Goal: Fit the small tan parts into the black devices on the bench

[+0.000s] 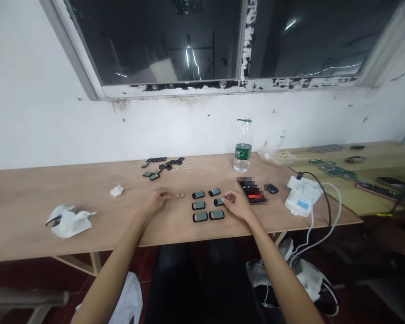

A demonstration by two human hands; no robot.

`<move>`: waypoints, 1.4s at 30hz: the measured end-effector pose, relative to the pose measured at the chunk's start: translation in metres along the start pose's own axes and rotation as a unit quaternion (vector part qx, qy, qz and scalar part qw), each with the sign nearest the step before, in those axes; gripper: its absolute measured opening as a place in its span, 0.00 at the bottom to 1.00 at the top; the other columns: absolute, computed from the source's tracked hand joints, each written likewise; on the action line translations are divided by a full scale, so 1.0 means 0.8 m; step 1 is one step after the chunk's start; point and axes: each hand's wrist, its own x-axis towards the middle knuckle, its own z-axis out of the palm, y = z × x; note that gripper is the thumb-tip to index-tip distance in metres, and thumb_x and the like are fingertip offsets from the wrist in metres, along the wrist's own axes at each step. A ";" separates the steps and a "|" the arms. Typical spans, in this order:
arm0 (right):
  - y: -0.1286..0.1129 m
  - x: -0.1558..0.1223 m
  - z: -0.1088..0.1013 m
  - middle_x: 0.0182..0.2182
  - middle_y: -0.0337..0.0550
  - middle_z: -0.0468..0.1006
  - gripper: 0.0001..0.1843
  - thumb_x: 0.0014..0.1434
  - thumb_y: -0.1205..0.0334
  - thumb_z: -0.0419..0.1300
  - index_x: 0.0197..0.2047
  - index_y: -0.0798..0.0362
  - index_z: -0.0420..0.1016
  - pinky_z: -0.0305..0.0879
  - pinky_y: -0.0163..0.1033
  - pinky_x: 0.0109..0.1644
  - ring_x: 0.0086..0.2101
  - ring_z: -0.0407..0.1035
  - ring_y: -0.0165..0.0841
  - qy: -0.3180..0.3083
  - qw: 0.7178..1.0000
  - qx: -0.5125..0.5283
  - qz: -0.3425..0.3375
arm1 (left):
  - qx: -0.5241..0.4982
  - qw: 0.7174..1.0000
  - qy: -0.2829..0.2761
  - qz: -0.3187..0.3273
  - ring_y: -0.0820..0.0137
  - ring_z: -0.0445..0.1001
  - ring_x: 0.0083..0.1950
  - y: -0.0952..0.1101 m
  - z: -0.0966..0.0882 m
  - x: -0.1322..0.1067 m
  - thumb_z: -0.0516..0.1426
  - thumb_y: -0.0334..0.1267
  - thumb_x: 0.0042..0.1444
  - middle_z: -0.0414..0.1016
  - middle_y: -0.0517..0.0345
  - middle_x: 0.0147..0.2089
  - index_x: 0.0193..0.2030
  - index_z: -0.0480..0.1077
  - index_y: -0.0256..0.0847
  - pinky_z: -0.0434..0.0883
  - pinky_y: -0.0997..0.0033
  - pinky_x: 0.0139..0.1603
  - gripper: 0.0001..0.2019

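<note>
Several small dark modules with grey-blue screens [200, 205] lie in two columns on the wooden table [27, 193] in front of me. My right hand [235, 203] rests at the right end of the middle row, fingertips touching one module [218, 202]. My left hand [156, 200] lies on the table left of the group, fingers curled, beside two tiny tan pieces [179, 195]. Whether it pinches anything is unclear.
A pile of dark parts [160, 166] sits farther back. A water bottle [242, 146], a phone with a timer [251, 191], a white device with cables [302, 198], crumpled tissues [69, 220] and circuit boards [334, 170] on the right table are around.
</note>
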 end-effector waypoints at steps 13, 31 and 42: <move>-0.036 -0.024 -0.028 0.38 0.47 0.81 0.11 0.59 0.58 0.66 0.44 0.52 0.82 0.71 0.44 0.42 0.35 0.74 0.39 -0.173 0.979 -0.092 -0.053 | -0.134 0.986 -0.086 -0.054 0.53 0.81 0.52 0.004 0.019 0.011 0.69 0.48 0.50 0.83 0.46 0.50 0.50 0.76 0.39 0.77 0.47 0.58 0.23; -0.077 -0.029 -0.016 0.37 0.44 0.82 0.13 0.61 0.52 0.65 0.41 0.52 0.75 0.74 0.41 0.44 0.37 0.78 0.36 -0.161 0.980 0.109 -0.027 | 0.002 0.974 0.027 0.225 0.62 0.80 0.57 0.164 0.107 -0.084 0.58 0.39 0.70 0.80 0.49 0.56 0.55 0.77 0.44 0.78 0.59 0.60 0.11; -0.099 -0.040 -0.016 0.37 0.45 0.84 0.15 0.64 0.50 0.64 0.45 0.53 0.79 0.79 0.43 0.41 0.36 0.80 0.39 -0.194 0.970 0.148 -0.002 | 0.021 0.951 0.035 0.306 0.63 0.83 0.54 0.165 0.097 -0.083 0.57 0.38 0.70 0.82 0.49 0.55 0.55 0.76 0.43 0.81 0.64 0.54 0.10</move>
